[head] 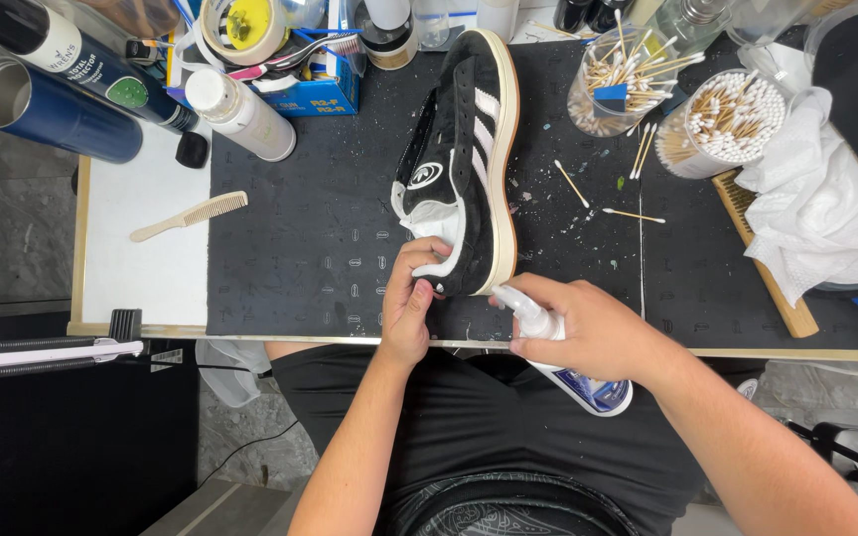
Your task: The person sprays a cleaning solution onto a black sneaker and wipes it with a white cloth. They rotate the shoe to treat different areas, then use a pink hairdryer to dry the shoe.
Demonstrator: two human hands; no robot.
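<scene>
With the left hand (409, 303) pinching the black suede sneaker's (464, 164) heel steady, the right hand (588, 328), wrapped around the spray bottle (560, 352), should aim its nozzle squarely at that heel.

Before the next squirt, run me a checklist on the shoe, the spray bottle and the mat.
1. Shoe steadied: ok, left hand grips its heel end, shoe lying on its side.
2. Spray bottle held: ok, right hand is wrapped around it.
3. Nozzle aimed at the shoe: ok, it points toward the heel, close by.
4. Liquid left in the bottle: cannot tell, the hand hides most of it.
5. Mat under the shoe: ok, the shoe lies fully on it.
6. Loose swabs out of the spray: not ok, a few lie just right of the shoe.
</scene>
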